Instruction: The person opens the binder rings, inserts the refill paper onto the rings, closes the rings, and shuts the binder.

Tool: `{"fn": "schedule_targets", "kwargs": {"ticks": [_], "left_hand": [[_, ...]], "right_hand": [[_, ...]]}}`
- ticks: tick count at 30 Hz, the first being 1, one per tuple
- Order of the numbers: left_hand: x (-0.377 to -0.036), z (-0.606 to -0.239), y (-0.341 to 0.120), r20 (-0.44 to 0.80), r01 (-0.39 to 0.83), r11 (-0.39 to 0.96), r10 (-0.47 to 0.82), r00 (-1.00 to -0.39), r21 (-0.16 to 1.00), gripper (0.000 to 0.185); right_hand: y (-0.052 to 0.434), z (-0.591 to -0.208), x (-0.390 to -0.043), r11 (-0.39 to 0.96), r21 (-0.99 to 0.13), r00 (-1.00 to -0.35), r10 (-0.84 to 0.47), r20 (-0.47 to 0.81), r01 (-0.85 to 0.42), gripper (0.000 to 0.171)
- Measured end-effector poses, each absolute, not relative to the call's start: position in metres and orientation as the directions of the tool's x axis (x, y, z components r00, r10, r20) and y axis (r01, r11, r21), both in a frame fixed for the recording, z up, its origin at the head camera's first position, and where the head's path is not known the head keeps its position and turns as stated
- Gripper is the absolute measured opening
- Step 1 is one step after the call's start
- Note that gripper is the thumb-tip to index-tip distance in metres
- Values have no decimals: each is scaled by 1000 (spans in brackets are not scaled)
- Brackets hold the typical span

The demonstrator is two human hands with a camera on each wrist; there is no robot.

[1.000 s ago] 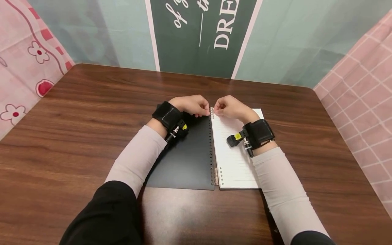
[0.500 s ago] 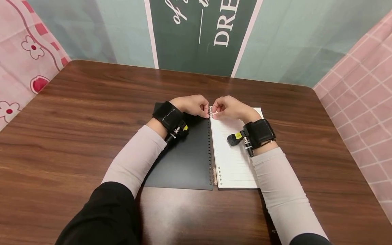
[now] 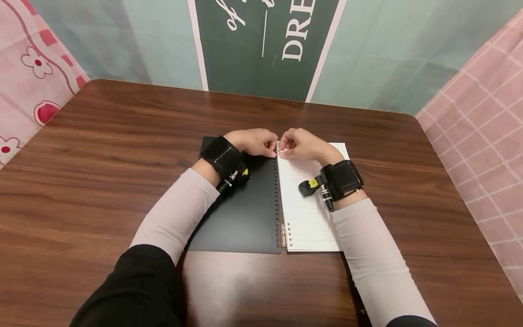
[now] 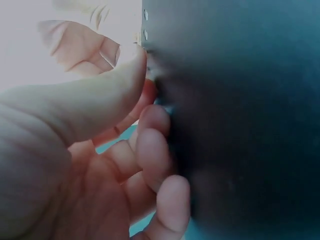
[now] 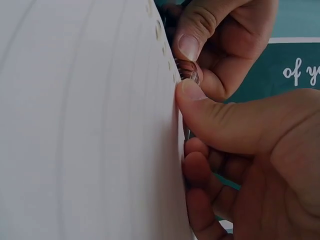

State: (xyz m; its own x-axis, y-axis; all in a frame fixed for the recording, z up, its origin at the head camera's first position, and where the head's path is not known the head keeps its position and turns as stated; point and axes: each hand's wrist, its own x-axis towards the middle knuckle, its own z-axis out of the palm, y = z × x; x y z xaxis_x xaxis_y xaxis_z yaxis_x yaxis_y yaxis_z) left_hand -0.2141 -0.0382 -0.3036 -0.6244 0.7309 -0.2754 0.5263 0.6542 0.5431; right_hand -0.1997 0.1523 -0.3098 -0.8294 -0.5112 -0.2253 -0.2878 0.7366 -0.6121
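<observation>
A loose-leaf notebook lies open, its black cover (image 3: 241,218) on the left and white lined pages (image 3: 308,227) on the right, both with punched holes along the spine. Clear binder rings (image 5: 193,76) show at the far end of the spine, between both hands' fingertips. The left hand (image 3: 256,141) pinches the rings from the cover side, thumb on top and fingers curled below. From the page side, the right hand (image 3: 307,145) pinches them too, its thumb right at the page edge. A second clear ring strip (image 3: 283,235) sits at the spine's near end.
The notebook rests on a brown wood-grain table (image 3: 122,136). Behind the table hangs a green and pale blue cloth (image 3: 253,68) with white lettering. Pink patterned cloths border the left and right sides.
Both thumbs have slid slightly nearer along the spine and stand a little farther from the index fingers. The whole head view has drifted slightly; the notebook stays open.
</observation>
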Motion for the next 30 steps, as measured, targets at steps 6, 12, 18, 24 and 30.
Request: {"fn": "schedule_targets", "kwargs": {"ticks": [6, 12, 18, 24, 30], "left_hand": [[-207, -302, -31, -315, 545, 682, 719, -619, 487, 14], [-189, -296, -42, -261, 578, 642, 751, -607, 503, 10], [-149, -286, -66, -180, 661, 581, 799, -573, 476, 14], [-108, -277, -69, -95, 697, 576, 795, -598, 428, 14], [-69, -278, -59, -128, 658, 583, 787, -604, 477, 16]], "right_hand": [[161, -313, -195, 738, -622, -835, -496, -238, -261, 12], [176, -311, -179, 716, -616, -826, -534, -181, -328, 7], [187, -296, -142, 716, -537, -785, -601, -150, -446, 5], [190, -291, -105, 676, -530, -738, -662, -130, -513, 5], [186, -295, -73, 641, -503, -673, -725, -148, -580, 13]]}}
